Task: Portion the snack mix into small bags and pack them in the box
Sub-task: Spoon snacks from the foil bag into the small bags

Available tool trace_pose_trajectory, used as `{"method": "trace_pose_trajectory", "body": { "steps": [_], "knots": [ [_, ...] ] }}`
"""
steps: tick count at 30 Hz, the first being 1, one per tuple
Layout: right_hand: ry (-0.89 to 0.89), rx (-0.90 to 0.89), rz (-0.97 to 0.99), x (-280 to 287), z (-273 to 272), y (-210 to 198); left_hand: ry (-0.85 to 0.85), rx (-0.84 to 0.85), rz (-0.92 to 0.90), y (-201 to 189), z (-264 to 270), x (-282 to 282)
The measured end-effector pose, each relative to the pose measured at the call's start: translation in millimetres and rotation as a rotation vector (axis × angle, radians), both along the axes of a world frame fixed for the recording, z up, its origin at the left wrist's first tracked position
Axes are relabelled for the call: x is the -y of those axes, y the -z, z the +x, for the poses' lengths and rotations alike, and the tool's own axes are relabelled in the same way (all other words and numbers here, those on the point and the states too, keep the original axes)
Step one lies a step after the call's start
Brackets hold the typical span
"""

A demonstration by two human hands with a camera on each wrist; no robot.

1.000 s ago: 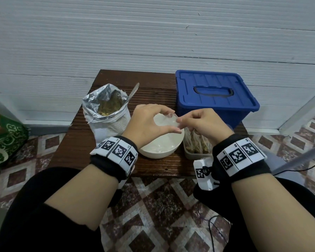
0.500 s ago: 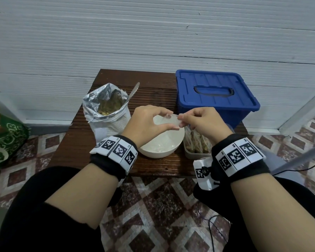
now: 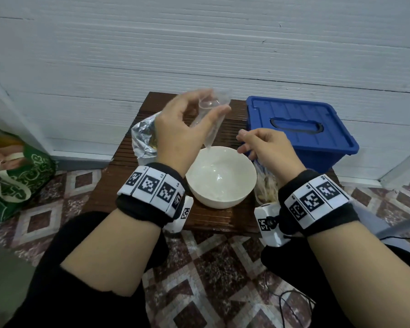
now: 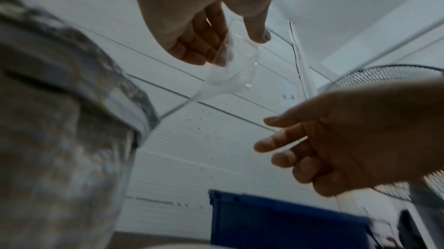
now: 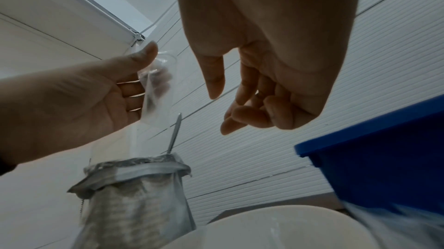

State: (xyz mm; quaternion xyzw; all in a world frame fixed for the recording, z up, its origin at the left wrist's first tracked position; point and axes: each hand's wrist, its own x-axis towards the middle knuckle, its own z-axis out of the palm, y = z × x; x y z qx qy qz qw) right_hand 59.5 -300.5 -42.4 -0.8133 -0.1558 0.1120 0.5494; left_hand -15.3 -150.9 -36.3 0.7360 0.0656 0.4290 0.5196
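Because the small, limp clear plastic bag looked featherlight and slippery, the left hand pinched its open rim above the white ceramic bowl, near the table's front edge, while the right hand hung loose, empty.

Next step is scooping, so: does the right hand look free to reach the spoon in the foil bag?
Probably yes: the right hand holds nothing, but the left hand with the small clear bag hangs between it and the spoon.

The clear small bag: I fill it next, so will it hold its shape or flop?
Likely floppy: the clear small bag hangs limp from the left hand. Probably very light, since it looks empty. Its mouth may need holding open; the right hand holds nothing.
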Motion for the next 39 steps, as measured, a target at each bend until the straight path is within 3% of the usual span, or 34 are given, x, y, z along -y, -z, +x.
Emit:
{"method": "trace_pose_trajectory", "body": {
  "steps": [5,10,14,22,25,31,35,39],
  "knots": [
    [-0.071,0.063,0.050,-35.4,-3.7,-9.8,-0.227,0.112,-0.089,-16.5,-10.1,-36.4],
    [-0.078,0.108,0.019,-72.7,-2.3,-11.2,-0.376,0.026,-0.087,-14.7,-18.9,-80.2],
    [-0.090,0.165,-0.044,-93.2,-2.5,-7.2,-0.349,-0.055,-0.199,-10.1,-23.9,-101.3],
    [-0.212,0.400,-0.124,-110.2,-19.6,-4.6,-0.099,-0.520,-0.222,-2.3,-27.3,-108.7],
    [-0.182,0.349,-0.099,-114.2,-22.4,-2.3,-0.093,-0.554,-0.197,-1.9,-27.4,-109.2],
    [0.065,0.157,-0.017,-111.3,-6.1,-1.9,-0.074,-0.504,-0.264,-3.5,-30.6,-108.4],
    [0.174,0.089,0.044,-108.5,4.3,-5.9,-0.179,-0.409,-0.148,-6.8,-35.2,-113.3],
    [0.238,0.053,0.077,-104.1,15.4,-11.5,-0.216,-0.471,0.023,-9.1,-42.4,-120.1]
  ]
}}
